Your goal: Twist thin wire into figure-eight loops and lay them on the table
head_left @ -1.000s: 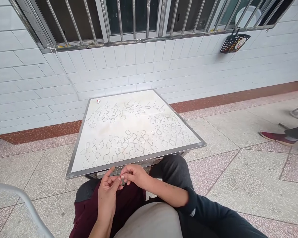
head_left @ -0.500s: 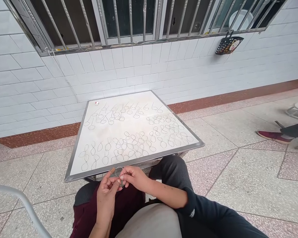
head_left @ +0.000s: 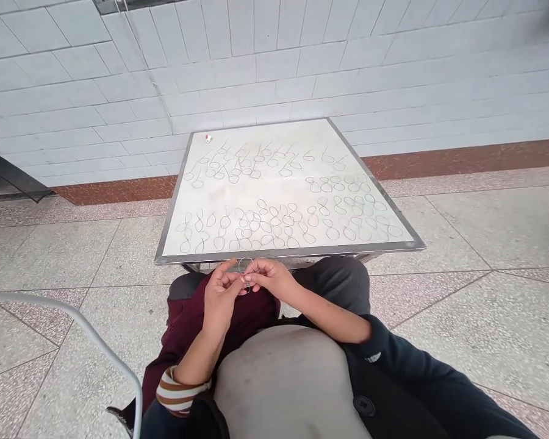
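Observation:
My left hand (head_left: 220, 296) and my right hand (head_left: 272, 279) meet over my lap, just below the near edge of the white table (head_left: 247, 190). Both pinch a thin wire loop (head_left: 246, 260), whose round part stands up between them. Their thumbs and fingertips touch at the bottom of the loop, and the fingers hide part of it. On the table, several figure-eight wire pieces (head_left: 332, 228) lie in the near and right part. Several single loops with straight tails (head_left: 286, 169) lie in the far part.
A small white and red object (head_left: 208, 139) sits at the table's far left corner. Behind the table rises a white tiled wall (head_left: 238, 73). A grey curved tube (head_left: 96, 341) stands at lower left.
The view has tilted down and shifted left, so the window, the hanging bag and most of the other person's leg have left the picture. Both hands keep the same hold on the wire.

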### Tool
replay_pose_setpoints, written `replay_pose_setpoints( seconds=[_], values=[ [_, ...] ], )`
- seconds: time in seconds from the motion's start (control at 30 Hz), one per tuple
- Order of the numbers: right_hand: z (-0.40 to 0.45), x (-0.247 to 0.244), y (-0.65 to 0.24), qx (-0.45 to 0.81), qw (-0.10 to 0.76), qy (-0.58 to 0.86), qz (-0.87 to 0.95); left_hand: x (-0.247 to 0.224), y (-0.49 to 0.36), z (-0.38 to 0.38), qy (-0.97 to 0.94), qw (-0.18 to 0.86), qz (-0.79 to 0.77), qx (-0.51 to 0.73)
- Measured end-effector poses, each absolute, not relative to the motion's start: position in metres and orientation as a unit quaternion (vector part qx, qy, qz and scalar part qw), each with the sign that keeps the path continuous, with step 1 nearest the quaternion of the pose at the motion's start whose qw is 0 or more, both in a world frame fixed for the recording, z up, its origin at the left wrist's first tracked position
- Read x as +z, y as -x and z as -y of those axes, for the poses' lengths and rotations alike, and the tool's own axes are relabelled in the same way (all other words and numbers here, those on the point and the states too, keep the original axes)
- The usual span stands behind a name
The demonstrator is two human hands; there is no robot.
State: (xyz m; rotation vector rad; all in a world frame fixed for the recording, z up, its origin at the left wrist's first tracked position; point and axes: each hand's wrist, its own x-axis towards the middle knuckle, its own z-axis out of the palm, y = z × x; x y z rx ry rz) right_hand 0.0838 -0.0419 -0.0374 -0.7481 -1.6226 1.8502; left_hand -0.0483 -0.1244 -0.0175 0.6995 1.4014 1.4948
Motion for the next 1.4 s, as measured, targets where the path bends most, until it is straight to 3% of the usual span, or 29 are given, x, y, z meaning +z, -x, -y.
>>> replay_pose_setpoints(
  seconds=[0.53, 0.9, 1.13, 1.4],
  values=[
    [0.039, -0.042, -0.083, 0.547, 0.329, 0.346, 0.688, -0.026, 0.047, 0.127, -0.31, 0.475, -0.555, 0.608],
    [0.04, -0.05, -0.075, 0.566, 0.354, 0.349, 0.657, -0.04, 0.042, 0.126, -0.317, 0.457, -0.562, 0.613],
    [0.036, -0.048, -0.079, 0.634, 0.302, 0.309, 0.642, -0.029, 0.047, 0.126, -0.288, 0.449, -0.573, 0.622],
    [0.045, -0.045, -0.081, 0.6, 0.328, 0.301, 0.664, -0.025, 0.044, 0.124, -0.223, 0.487, -0.525, 0.661]
  ],
)
